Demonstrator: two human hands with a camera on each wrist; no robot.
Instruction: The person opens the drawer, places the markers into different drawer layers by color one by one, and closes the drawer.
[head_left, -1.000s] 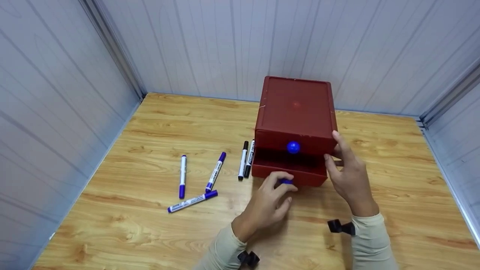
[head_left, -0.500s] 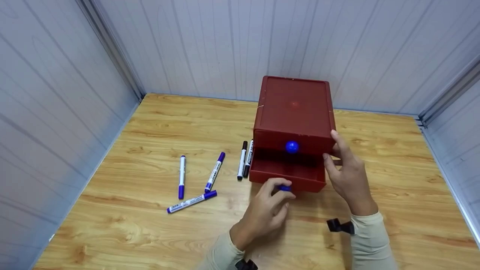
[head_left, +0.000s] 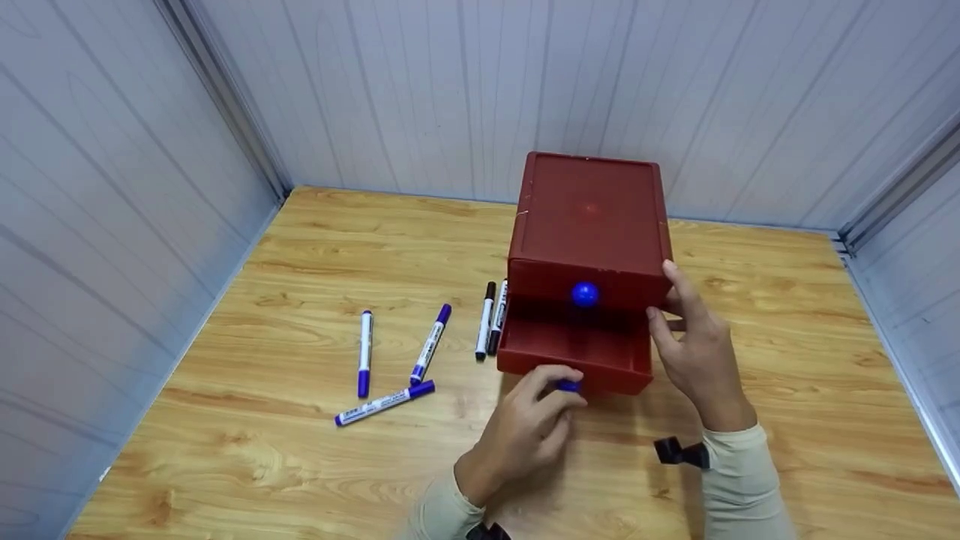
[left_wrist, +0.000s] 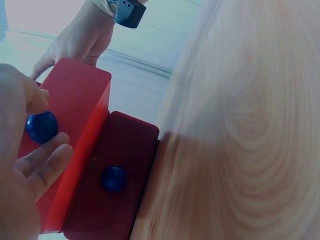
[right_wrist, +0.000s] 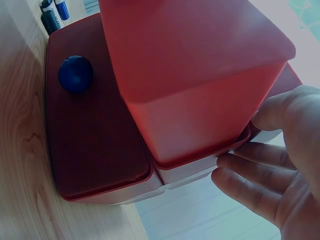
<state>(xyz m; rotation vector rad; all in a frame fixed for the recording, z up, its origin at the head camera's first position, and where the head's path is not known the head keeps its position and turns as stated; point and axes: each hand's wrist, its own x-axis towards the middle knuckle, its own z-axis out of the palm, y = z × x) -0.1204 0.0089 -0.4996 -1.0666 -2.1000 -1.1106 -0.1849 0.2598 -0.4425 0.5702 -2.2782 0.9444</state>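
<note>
A dark red drawer cabinet (head_left: 592, 214) stands on the table, its middle drawer (head_left: 577, 339) pulled well out. On the front of that drawer is a round blue knob (left_wrist: 42, 127), which my left hand (head_left: 519, 427) grips between thumb and fingers. My right hand (head_left: 701, 352) presses the cabinet's right side, fingers nearly straight against the side wall and thumb at the front edge. Above the pulled-out drawer, the top drawer with its blue knob (head_left: 585, 294) is closed. Below, the bottom drawer (right_wrist: 95, 135) is closed too, with another blue knob (right_wrist: 75, 74).
Two black markers (head_left: 485, 321) lie close along the cabinet's left side. Farther left on the wooden table (head_left: 247, 457) are three blue markers (head_left: 384, 403). Pale panel walls (head_left: 420, 97) enclose the table at the back and both sides.
The left hand has drawn the middle drawer toward the person, showing more of its inside. The right hand has stayed at the cabinet's side, and the cabinet has hardly shifted.
</note>
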